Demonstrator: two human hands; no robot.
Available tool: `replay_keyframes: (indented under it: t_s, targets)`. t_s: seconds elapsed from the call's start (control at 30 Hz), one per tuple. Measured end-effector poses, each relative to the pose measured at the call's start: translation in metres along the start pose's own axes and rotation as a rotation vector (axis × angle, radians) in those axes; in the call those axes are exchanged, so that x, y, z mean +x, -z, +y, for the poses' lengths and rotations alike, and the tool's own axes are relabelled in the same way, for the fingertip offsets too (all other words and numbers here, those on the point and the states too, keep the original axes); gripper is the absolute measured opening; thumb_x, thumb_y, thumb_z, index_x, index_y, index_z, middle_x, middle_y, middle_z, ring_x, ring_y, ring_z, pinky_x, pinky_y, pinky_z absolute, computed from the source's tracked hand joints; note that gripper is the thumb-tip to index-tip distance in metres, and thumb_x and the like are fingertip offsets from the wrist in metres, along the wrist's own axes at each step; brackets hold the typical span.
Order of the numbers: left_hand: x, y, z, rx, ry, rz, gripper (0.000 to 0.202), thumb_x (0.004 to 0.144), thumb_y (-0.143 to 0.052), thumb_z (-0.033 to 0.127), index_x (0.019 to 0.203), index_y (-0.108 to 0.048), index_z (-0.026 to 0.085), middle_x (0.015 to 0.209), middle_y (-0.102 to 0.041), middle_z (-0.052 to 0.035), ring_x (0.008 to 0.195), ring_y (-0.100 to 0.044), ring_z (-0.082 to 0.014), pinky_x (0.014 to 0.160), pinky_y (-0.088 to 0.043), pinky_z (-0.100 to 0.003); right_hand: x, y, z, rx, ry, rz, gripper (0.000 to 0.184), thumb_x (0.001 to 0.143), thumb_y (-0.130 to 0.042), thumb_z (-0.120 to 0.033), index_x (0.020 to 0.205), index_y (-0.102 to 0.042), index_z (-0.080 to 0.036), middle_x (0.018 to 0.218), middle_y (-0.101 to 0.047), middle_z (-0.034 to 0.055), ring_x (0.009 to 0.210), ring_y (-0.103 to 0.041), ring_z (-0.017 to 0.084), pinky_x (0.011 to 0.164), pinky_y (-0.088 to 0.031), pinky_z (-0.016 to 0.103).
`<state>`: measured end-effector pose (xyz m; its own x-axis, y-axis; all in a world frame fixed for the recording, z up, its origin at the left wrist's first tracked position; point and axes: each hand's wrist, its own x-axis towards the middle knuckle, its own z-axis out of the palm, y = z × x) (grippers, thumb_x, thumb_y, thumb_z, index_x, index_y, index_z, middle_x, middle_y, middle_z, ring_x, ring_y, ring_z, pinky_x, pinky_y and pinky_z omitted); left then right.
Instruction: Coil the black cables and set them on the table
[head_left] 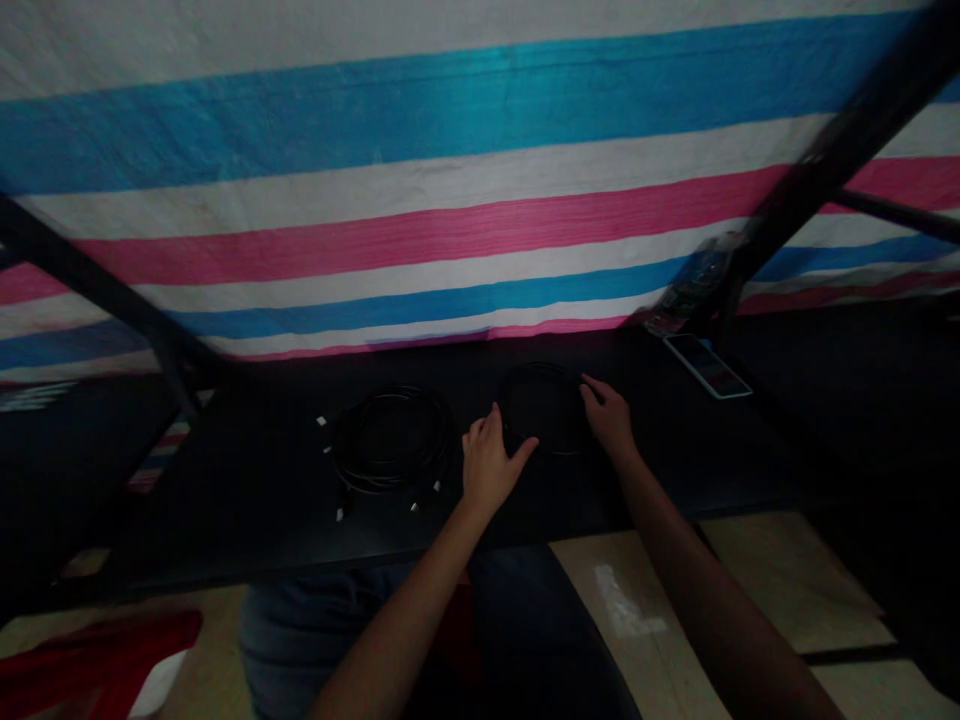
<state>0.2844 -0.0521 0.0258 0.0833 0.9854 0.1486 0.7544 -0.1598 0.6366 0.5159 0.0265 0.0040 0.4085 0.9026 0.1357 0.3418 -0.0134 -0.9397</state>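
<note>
Two coils of black cable lie on a black table. The nearer coil to my hands, a thin black cable loop, sits between them and is hard to make out in the dark. My left hand rests with spread fingers on its near left side. My right hand touches its right rim, and the dimness hides whether the fingers grip it. Further left lies a bundled black cable with several small white-tipped connectors sticking out around it, touched by neither hand.
A smartphone lies at the table's back right, beside a clear plastic bottle. A blue, pink and white striped tarp hangs behind, crossed by dark metal bars. Below the table's front edge are a tiled floor and red cloth.
</note>
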Motion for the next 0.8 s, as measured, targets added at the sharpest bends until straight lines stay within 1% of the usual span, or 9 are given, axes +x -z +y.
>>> replay_keyframes:
  t_s: [0.1,0.17,0.23,0.33,0.53,0.6,0.67,0.73,0.8]
  targets:
    - [-0.003,-0.001,0.0,0.016,0.035,0.039,0.073,0.1,-0.05,0.052,0.155,-0.037,0.007,0.149,-0.054,-0.0228,0.14,-0.045,-0.0372,0.111,-0.039,-0.051,-0.007,-0.001,0.002,-0.016,0.055,-0.023,0.04,0.087,-0.061,-0.045,0.107,-0.08,-0.015,0.121,-0.076,0.015,0.12,-0.066,0.031,0.113,-0.042,0.05]
    - [-0.005,-0.002,0.0,0.055,0.019,0.038,0.07,0.101,-0.046,0.051,0.155,-0.038,0.008,0.153,-0.051,-0.0223,0.146,-0.039,-0.0374,0.114,-0.035,-0.052,-0.01,-0.002,0.003,-0.017,0.074,-0.024,0.044,0.09,-0.057,-0.049,0.108,-0.08,-0.016,0.12,-0.076,0.0144,0.119,-0.067,0.03,0.111,-0.044,0.049]
    - [-0.005,-0.003,0.0,0.091,-0.007,0.018,0.069,0.102,-0.045,0.051,0.155,-0.038,0.007,0.154,-0.05,-0.0228,0.148,-0.036,-0.0375,0.114,-0.034,-0.053,-0.01,-0.002,0.003,-0.015,0.084,-0.019,0.046,0.091,-0.055,-0.051,0.109,-0.08,-0.016,0.119,-0.077,0.0141,0.118,-0.068,0.03,0.109,-0.045,0.049]
    - [-0.005,-0.004,0.0,0.109,-0.034,-0.007,0.074,0.101,-0.048,0.053,0.156,-0.034,0.007,0.153,-0.05,-0.0245,0.147,-0.038,-0.037,0.113,-0.035,-0.052,-0.009,-0.001,0.002,-0.007,0.102,-0.004,0.046,0.092,-0.054,-0.051,0.106,-0.08,-0.016,0.116,-0.078,0.0145,0.114,-0.069,0.03,0.106,-0.047,0.049]
    - [-0.006,-0.004,0.001,0.136,-0.107,-0.049,0.092,0.092,-0.058,0.062,0.159,-0.026,0.008,0.16,-0.04,-0.0254,0.15,-0.034,-0.0372,0.113,-0.033,-0.055,-0.01,0.002,0.0,-0.015,0.131,0.084,0.046,0.092,-0.05,-0.049,0.1,-0.079,-0.015,0.113,-0.078,0.0156,0.11,-0.07,0.03,0.101,-0.049,0.046]
    - [-0.006,-0.003,0.002,0.138,-0.1,-0.049,0.089,0.092,-0.06,0.058,0.159,-0.027,0.009,0.16,-0.041,-0.0249,0.15,-0.034,-0.0364,0.113,-0.033,-0.054,-0.01,0.003,0.001,-0.033,0.135,0.121,0.045,0.093,-0.049,-0.048,0.097,-0.078,-0.014,0.109,-0.078,0.016,0.106,-0.07,0.03,0.099,-0.049,0.045]
    - [-0.005,-0.003,0.002,0.125,-0.083,-0.044,0.081,0.094,-0.061,0.05,0.157,-0.03,0.009,0.159,-0.043,-0.0238,0.149,-0.036,-0.035,0.113,-0.033,-0.053,-0.009,0.004,0.002,-0.053,0.134,0.154,0.044,0.092,-0.049,-0.048,0.093,-0.077,-0.015,0.104,-0.078,0.0155,0.102,-0.07,0.03,0.096,-0.049,0.044]
    - [-0.005,-0.003,0.002,0.101,-0.069,-0.037,0.075,0.095,-0.061,0.043,0.156,-0.033,0.008,0.156,-0.047,-0.0232,0.148,-0.038,-0.0344,0.113,-0.034,-0.052,-0.008,0.006,0.003,-0.068,0.124,0.181,0.045,0.092,-0.049,-0.05,0.089,-0.076,-0.016,0.099,-0.077,0.0146,0.098,-0.069,0.029,0.094,-0.048,0.043]
    - [-0.004,-0.003,0.001,0.066,-0.066,-0.022,0.073,0.095,-0.063,0.04,0.154,-0.035,0.008,0.154,-0.049,-0.0233,0.147,-0.04,-0.035,0.113,-0.035,-0.052,-0.006,0.008,0.005,-0.069,0.103,0.205,0.047,0.092,-0.048,-0.053,0.084,-0.075,-0.016,0.095,-0.077,0.0141,0.093,-0.069,0.029,0.09,-0.049,0.042]
